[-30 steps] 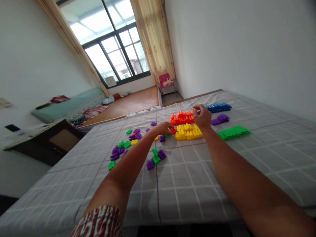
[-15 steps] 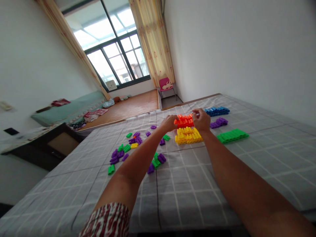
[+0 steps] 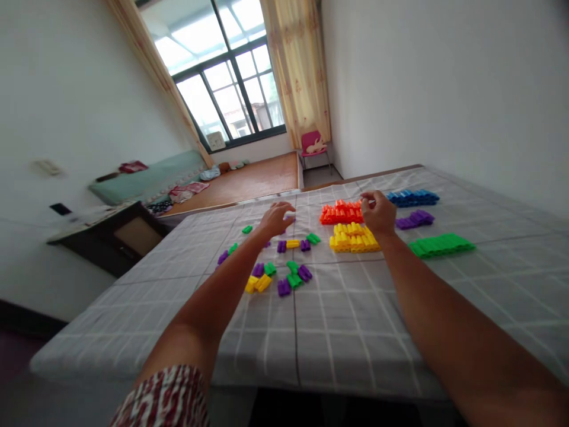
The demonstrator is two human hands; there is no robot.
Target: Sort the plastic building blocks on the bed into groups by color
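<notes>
My left hand [image 3: 276, 218] hovers over the far part of the checked cloth with its fingers stretched out and apart. Just under its fingertips lies a small purple plastic piece [image 3: 290, 218]. My right hand [image 3: 379, 212] is closed in a pinch beside the right end of a stack of orange pieces [image 3: 341, 212]; whatever it may hold is too small to make out. In front of the orange stack stands a stack of yellow pieces [image 3: 353, 238]. Right of that hand lie rows of blue [image 3: 413, 198], purple [image 3: 415, 219] and green pieces [image 3: 442, 245].
Loose green [image 3: 293, 279], purple [image 3: 283, 288] and yellow pieces [image 3: 258, 283] are scattered around my left forearm, which hides some. The checked cloth [image 3: 347, 332] covers the surface. A dark cabinet [image 3: 111, 237] stands at left, a pink chair [image 3: 313, 144] beyond, a white wall at right.
My left hand has left the orange stack and moved leftward to the loose pieces, its fingers spreading. My right hand stays by the orange stack's right end. The view has shifted a little.
</notes>
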